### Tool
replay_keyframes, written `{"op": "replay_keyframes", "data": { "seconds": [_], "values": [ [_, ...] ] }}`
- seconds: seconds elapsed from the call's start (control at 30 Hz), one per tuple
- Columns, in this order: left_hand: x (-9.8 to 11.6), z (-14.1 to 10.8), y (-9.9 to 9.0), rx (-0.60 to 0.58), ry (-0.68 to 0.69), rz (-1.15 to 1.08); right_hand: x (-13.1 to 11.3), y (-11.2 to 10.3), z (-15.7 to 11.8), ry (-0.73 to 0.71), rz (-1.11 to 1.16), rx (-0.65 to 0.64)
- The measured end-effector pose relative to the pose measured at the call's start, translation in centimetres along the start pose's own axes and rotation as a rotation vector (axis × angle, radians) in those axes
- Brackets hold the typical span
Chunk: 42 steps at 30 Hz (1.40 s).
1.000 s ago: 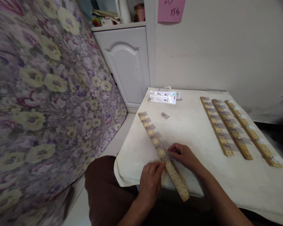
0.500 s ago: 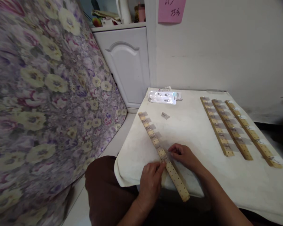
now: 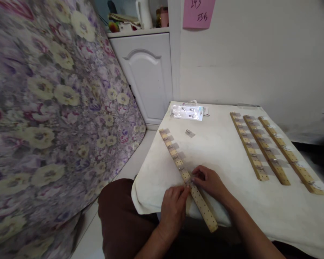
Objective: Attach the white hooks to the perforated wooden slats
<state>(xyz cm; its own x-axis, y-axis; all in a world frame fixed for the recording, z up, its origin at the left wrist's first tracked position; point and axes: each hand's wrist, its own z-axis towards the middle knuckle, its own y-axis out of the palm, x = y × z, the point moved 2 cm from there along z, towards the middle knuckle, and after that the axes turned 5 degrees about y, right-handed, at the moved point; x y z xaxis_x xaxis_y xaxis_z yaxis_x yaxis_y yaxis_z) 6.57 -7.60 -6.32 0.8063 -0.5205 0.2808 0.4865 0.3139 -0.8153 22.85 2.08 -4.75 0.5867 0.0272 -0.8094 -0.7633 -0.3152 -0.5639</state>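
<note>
A long wooden strip (image 3: 203, 208) full of small holes lies slanted across the near left of the table, its near end jutting past the table edge. Small metal clips with clear plastic pieces sit along its upper half. My left hand (image 3: 173, 208) is closed at the strip's left side, thumb pressed on it at about the middle. From the right, my right hand (image 3: 209, 181) pinches at a clear plastic piece by the lowest clip, its fingertips touching the strip. The fingers partly hide that clip. One loose clip with a clear piece (image 3: 189, 133) lies beyond the strip.
Clear blister packs (image 3: 187, 112) with metal parts lie at the table's back left. Three similar strips (image 3: 250, 149) with clips rest side by side on the right. A white cabinet (image 3: 145, 79) and a floral curtain (image 3: 70, 118) stand to the left; a wall rises behind.
My right hand has moved slightly left, bringing its fingertips onto the strip by the lowest clip. The left hand stays in place. The view has shifted slightly.
</note>
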Motion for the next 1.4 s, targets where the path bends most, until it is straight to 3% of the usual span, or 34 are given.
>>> {"op": "replay_keyframes", "data": {
  "seconds": [0.7, 0.97, 1.07, 1.23, 1.4],
  "values": [
    [0.1, 0.1, 0.0, -0.011, -0.03, 0.029, 0.8, 0.2, 1.7, 0.068, 0.147, -0.054],
    [-0.2, -0.5, 0.2, 0.028, 0.007, 0.024, 0.8, 0.1, 1.9, 0.037, 0.315, -0.126],
    [-0.4, -0.7, 0.4, 0.039, 0.016, 0.018, 0.9, -0.7, 1.6, 0.025, 0.338, -0.089],
    [-0.6, -0.8, 0.5, 0.042, 0.021, 0.001, 2.3, -3.5, 0.1, 0.003, 0.29, 0.114],
    [-0.5, -0.8, 0.2, 0.044, 0.025, -0.038, 4.6, -4.7, -2.4, 0.008, 0.17, 0.097]
  ]
}}
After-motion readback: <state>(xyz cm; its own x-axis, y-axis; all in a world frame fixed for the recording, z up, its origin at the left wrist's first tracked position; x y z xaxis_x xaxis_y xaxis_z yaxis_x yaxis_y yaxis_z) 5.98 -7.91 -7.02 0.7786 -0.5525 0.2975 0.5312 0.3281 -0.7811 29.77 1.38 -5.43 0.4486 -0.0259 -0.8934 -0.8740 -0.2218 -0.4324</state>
